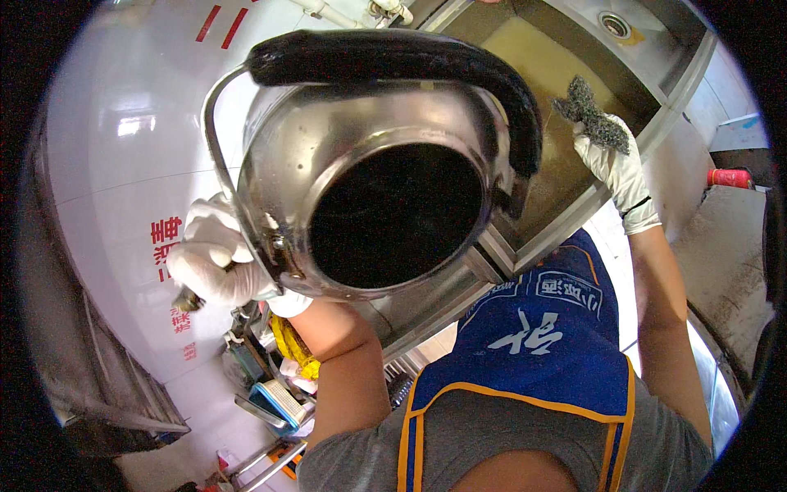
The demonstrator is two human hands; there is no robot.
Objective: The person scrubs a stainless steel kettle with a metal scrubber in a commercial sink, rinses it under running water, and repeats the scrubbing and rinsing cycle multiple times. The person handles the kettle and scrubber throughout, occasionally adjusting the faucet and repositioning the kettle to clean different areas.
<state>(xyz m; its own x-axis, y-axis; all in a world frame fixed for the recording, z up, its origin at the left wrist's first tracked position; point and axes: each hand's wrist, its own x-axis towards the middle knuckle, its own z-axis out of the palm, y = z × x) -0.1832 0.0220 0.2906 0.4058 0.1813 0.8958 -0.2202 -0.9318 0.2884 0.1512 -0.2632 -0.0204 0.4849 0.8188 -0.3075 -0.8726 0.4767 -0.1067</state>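
Observation:
A large stainless steel kettle (283,154) fills the middle of the view, its round mouth turned towards me and dark inside. Its black-gripped handle (381,55) arches over the top. My left hand (215,258), in a white glove, is closed around the kettle's left side near the foot of the handle; part of its grip is hidden. To the right, over a sink basin, my gloved right hand (612,166) holds a grey metal scouring pad (593,120) up between its fingers. The pad is apart from the kettle.
Below the right hand lies a steel sink (553,209) with yellowish, cloudy water. A second basin with a drain (615,24) adjoins it. A tiled wall (123,154) with red writing stands at left. A blue basket (276,406) and a red can (730,178) are nearby.

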